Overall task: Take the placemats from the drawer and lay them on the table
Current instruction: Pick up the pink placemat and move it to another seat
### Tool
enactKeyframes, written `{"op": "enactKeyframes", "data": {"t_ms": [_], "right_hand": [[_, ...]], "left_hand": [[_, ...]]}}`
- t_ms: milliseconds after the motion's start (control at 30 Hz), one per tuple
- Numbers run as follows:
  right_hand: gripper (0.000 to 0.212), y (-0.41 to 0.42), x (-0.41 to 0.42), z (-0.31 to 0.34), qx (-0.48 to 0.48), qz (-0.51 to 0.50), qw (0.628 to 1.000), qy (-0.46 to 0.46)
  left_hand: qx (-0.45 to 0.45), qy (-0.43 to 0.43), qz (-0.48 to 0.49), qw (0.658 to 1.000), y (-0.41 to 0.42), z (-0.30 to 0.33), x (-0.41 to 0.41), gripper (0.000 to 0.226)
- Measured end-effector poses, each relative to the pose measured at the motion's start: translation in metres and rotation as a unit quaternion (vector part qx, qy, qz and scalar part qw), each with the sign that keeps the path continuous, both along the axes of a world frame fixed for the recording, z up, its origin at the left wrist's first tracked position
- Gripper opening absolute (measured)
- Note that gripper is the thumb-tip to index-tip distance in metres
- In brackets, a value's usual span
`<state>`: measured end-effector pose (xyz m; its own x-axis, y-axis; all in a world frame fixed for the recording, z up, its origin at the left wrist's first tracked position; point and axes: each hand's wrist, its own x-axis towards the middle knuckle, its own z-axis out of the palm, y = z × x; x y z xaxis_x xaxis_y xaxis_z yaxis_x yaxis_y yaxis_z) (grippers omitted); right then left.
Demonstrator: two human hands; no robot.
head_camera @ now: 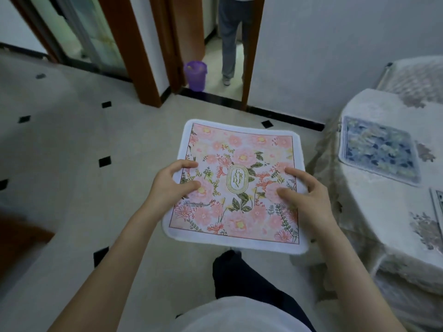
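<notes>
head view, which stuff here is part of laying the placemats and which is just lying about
Part of the job:
pink floral placemat, held by left hand and right hand
blue placemat, already laid
table

Just lying about:
purple bin
person in the doorway

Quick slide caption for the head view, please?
Both hands, left hand and right hand, hold a pink floral placemat beside the table.

I stand in a home: tiled floor point(96, 144), wooden door frames point(134, 51), a table point(374, 212) under floral cloth.
</notes>
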<state>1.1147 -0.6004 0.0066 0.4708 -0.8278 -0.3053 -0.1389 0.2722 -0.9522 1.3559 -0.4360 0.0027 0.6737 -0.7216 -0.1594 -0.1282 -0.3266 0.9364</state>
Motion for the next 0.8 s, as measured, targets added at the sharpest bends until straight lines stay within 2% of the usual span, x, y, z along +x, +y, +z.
{"op": "enactKeyframes", "data": {"t_ms": [300,500,800], "right_hand": [[0.045,-0.157,0.077,0.005,-0.013,-0.061,0.998,0.019],[0.046,-0.238,0.108,0.0,-0.015,-0.113,0.993,0.034],[0.046,-0.355,0.152,-0.02,-0.043,-0.264,0.962,0.063]], "left_hand": [[0.007,-0.019,-0.064,0.998,-0.183,0.015,0.096,0.037],[-0.005,-0.008,-0.12,0.993,-0.291,0.0,0.139,0.037],[0.005,0.023,-0.25,0.968,-0.492,-0.014,0.202,0.036]]}}
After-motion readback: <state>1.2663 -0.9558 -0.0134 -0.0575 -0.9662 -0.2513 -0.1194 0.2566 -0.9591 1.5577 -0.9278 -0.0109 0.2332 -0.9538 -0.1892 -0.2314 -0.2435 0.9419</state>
